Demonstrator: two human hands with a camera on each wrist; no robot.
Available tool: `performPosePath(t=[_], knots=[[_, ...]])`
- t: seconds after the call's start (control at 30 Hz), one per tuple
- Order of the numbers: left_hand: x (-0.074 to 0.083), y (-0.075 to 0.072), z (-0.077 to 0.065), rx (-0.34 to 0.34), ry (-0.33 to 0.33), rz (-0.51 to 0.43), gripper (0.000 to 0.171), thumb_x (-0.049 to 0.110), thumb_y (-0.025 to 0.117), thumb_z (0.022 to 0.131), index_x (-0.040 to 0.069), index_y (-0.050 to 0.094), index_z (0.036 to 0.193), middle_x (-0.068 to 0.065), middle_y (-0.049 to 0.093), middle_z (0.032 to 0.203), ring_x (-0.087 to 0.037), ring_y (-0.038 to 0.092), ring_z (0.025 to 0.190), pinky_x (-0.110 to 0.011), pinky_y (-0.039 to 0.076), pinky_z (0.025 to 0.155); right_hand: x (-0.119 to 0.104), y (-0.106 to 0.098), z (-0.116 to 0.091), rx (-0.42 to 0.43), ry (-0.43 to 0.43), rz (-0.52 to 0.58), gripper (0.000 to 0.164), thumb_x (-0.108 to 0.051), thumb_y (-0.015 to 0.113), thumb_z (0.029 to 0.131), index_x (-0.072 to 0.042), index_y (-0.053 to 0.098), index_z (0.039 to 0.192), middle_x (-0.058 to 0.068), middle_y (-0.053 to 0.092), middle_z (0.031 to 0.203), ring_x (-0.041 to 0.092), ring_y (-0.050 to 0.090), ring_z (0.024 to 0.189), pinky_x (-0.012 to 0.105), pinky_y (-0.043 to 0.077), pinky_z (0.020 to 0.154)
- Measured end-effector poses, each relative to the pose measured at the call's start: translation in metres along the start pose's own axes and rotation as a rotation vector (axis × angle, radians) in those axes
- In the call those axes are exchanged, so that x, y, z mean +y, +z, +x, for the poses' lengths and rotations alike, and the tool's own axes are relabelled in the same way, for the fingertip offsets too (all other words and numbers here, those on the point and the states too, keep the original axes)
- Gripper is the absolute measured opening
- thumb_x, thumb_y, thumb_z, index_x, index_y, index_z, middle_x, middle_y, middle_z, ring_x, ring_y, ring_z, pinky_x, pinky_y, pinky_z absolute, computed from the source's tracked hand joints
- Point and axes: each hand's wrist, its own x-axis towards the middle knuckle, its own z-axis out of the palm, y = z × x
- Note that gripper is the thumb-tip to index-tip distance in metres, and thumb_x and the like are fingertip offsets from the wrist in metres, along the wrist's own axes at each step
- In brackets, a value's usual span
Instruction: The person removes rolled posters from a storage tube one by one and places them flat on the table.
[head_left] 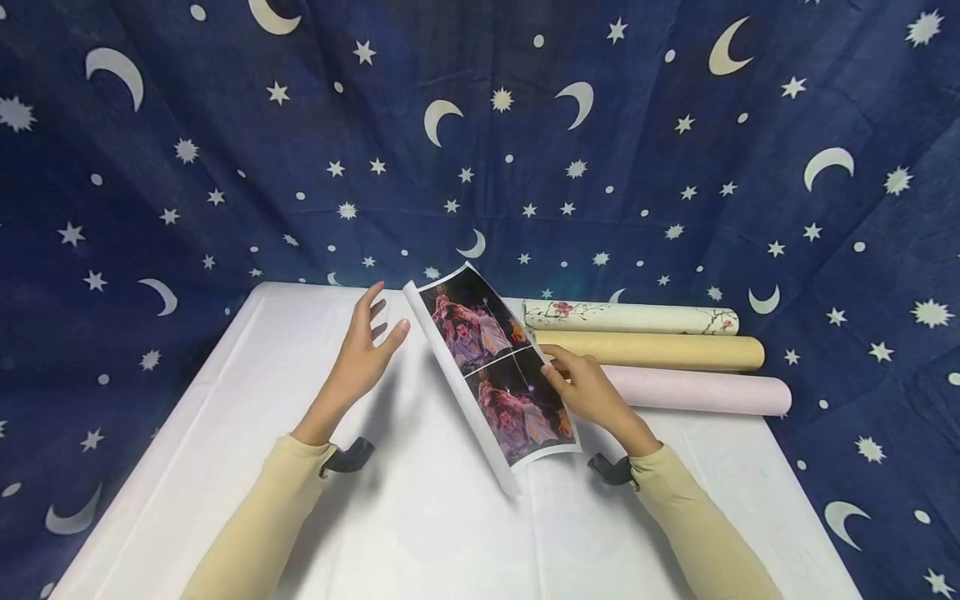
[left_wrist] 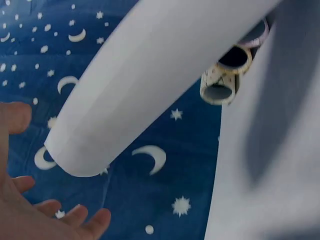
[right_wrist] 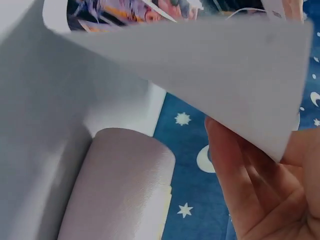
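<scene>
A sheet of printed photo paper (head_left: 517, 358) with a white border shows two dark, colourful pictures, one above the other. It hangs tilted over the white table, its left side curling over and its white back showing in the left wrist view (left_wrist: 135, 85). My right hand (head_left: 588, 387) pinches the sheet's right edge between thumb and fingers; the right wrist view shows the fingers (right_wrist: 227, 165) behind a corner. To the left of the sheet, my left hand (head_left: 360, 354) is held up with fingers spread and nothing in it, apart from the paper.
Three rolls lie side by side at the back right of the white table (head_left: 420, 533): a floral one (head_left: 630, 318), a yellow one (head_left: 660, 350) and a pale pink one (head_left: 697, 392). A blue curtain (head_left: 510, 125) with moons and stars hangs behind.
</scene>
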Motion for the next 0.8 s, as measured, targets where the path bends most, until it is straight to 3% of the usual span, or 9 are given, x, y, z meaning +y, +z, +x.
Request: performPosePath(t=[0.23, 0.43, 0.6, 0.8], knots=[[0.012, 0.024, -0.010, 0.021, 0.011, 0.027, 0.074, 0.032, 0.063, 0.096, 0.021, 0.020, 0.155, -0.015, 0.020, 0.157, -0.035, 0.038, 0.140, -0.050, 0.046, 0.106, -0.005, 0.003, 0.005, 0.136, 0.030, 0.102, 0.034, -0.010, 0.056, 0.098, -0.006, 0.059, 0.131, 0.020, 0.073, 0.104, 0.034, 0.074, 0.087, 0.047, 0.059, 0.079], [0.017, 0.048, -0.016, -0.019, 0.030, -0.038, 0.078, 0.030, 0.068, 0.092, 0.021, 0.022, 0.155, -0.013, 0.024, 0.156, -0.035, 0.041, 0.138, -0.050, 0.049, 0.103, -0.013, 0.005, 0.011, 0.205, 0.062, 0.157, 0.034, -0.010, 0.055, 0.097, -0.006, 0.059, 0.131, 0.021, 0.071, 0.109, 0.036, 0.073, 0.089, 0.044, 0.060, 0.079], [0.013, 0.063, -0.015, -0.048, 0.029, -0.074, 0.083, 0.028, 0.072, 0.089, 0.029, 0.020, 0.155, -0.012, 0.023, 0.156, -0.036, 0.040, 0.138, -0.049, 0.050, 0.101, -0.018, 0.007, 0.013, 0.232, 0.101, 0.241, 0.033, -0.008, 0.055, 0.098, -0.006, 0.060, 0.131, 0.021, 0.069, 0.116, 0.036, 0.073, 0.092, 0.038, 0.061, 0.076], [0.003, 0.068, -0.012, -0.070, -0.017, -0.117, 0.084, 0.009, 0.068, 0.089, 0.031, 0.021, 0.155, -0.015, 0.031, 0.153, -0.038, 0.044, 0.136, -0.046, 0.052, 0.099, -0.020, 0.009, 0.012, 0.243, 0.127, 0.308, 0.035, -0.008, 0.055, 0.098, -0.005, 0.058, 0.133, 0.020, 0.064, 0.128, 0.036, 0.072, 0.096, 0.037, 0.061, 0.076]])
